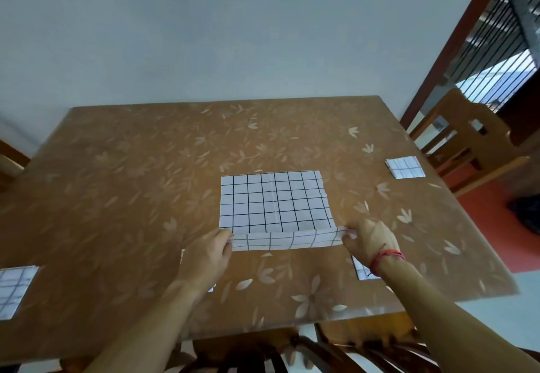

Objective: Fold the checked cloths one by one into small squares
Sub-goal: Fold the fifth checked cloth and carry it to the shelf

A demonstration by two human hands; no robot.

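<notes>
A white cloth with a black check (274, 200) lies flat in the middle of the table (122, 168). Its near edge is lifted and curled back toward the far side. My left hand (209, 251) pinches the near left corner of that edge. My right hand (369, 238), with a red thread at the wrist, pinches the near right corner. A small folded checked square (404, 167) lies at the table's right edge. Another checked cloth (14, 289) lies at the near left edge. Part of one more checked piece (362, 270) shows under my right wrist.
The table wears a brown cover with a pale flower pattern. A wooden chair (467, 138) stands at the right side, another chair back (292, 352) shows below the near edge. A barred doorway (496, 36) is at the upper right. A pale wall rises behind.
</notes>
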